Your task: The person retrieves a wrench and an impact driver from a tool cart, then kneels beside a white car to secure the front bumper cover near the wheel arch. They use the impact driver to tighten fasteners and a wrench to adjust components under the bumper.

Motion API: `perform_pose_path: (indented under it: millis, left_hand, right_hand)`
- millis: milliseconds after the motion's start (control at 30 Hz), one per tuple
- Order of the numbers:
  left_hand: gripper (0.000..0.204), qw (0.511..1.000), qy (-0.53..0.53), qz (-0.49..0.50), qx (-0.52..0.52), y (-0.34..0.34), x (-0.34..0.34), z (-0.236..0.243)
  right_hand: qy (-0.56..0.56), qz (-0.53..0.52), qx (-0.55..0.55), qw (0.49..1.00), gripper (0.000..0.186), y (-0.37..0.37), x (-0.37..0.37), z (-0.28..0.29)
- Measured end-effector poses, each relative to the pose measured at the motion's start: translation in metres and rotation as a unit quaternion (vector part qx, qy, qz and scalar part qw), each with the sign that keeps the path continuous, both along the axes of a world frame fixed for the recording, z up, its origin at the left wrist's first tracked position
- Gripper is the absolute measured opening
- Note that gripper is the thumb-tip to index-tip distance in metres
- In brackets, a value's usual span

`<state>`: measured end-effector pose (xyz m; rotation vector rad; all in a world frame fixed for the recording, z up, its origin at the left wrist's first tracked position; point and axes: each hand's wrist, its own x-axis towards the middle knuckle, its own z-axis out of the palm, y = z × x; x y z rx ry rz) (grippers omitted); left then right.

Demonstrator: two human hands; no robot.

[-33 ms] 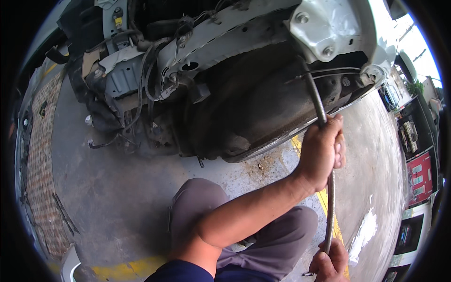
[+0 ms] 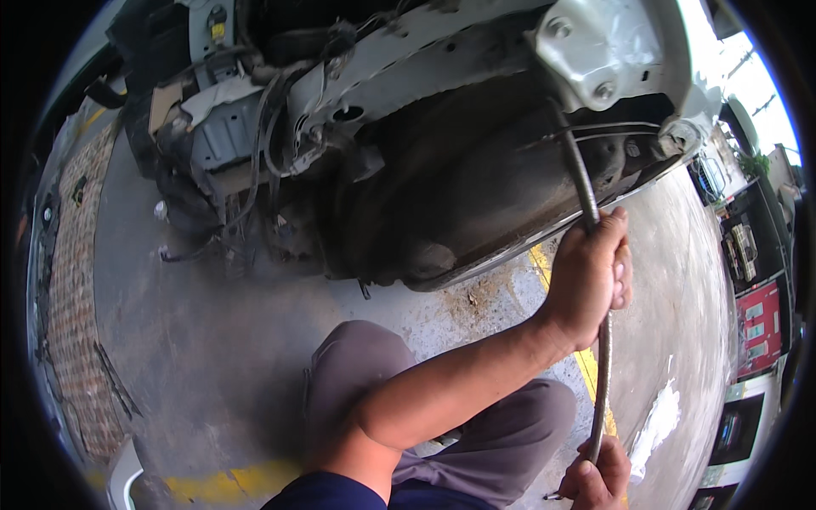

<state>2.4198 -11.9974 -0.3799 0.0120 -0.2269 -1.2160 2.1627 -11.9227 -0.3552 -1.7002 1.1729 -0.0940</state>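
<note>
I am crouched on a concrete floor in front of a stripped car front (image 2: 442, 51). A long ribbed metal bar (image 2: 602, 374) runs from near my lap up into the dark wheel arch (image 2: 476, 187), under a white bracket (image 2: 595, 51). My left hand (image 2: 586, 280) is closed around the bar's upper part, the forearm reaching across my knees. My right hand (image 2: 599, 476) grips the bar's lower end at the bottom edge of the view. My grey trouser legs (image 2: 476, 442) lie below the arm.
Loose wires and hoses (image 2: 255, 170) hang from the exposed engine bay on the left. A yellow floor line (image 2: 586, 365) runs under the bar. A brick strip (image 2: 72, 280) borders the floor at left. Signs and parked cars (image 2: 748, 255) are at far right.
</note>
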Motion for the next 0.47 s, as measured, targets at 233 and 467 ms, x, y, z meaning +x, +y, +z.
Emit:
perform_pose_path:
  millis: [233, 467]
  left_hand:
    - [0.035, 1.0, -0.022, 0.005, -0.009, -0.005, 0.008, -0.017]
    - [0.032, 1.0, -0.009, -0.012, -0.026, -0.005, 0.008, -0.018]
  right_hand:
    - [-0.197, -0.014, -0.073, 0.978, 0.022, -0.02, 0.011, -0.057]
    - [-0.232, 0.008, -0.013, 0.973, 0.022, -0.012, 0.008, -0.06]
